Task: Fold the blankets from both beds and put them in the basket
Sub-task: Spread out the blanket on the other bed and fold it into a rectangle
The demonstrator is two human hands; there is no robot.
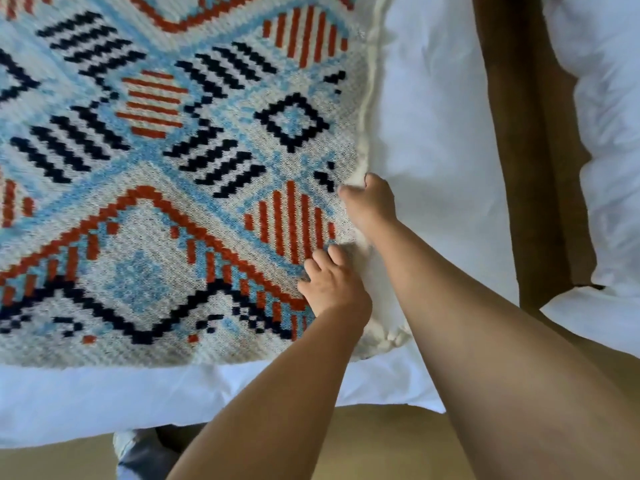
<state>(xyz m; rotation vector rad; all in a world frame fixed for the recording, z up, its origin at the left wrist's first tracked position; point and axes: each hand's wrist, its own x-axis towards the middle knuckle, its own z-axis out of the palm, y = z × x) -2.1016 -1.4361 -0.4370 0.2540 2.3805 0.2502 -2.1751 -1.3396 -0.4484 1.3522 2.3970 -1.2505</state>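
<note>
Head cam: patterned knit blanket (156, 174) lies flat on white bed (433, 168). Right hand (370, 202) pinches its cream right edge; left hand (329, 282) curls on edge nearer corner. Step: starting 1st fold. Next: lift edge, carry left w/ even tension.

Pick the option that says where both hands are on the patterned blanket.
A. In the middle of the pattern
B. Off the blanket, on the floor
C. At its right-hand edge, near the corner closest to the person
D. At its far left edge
C: the left hand and right hand both rest along the cream right border of the blanket, close to its near corner.
</note>
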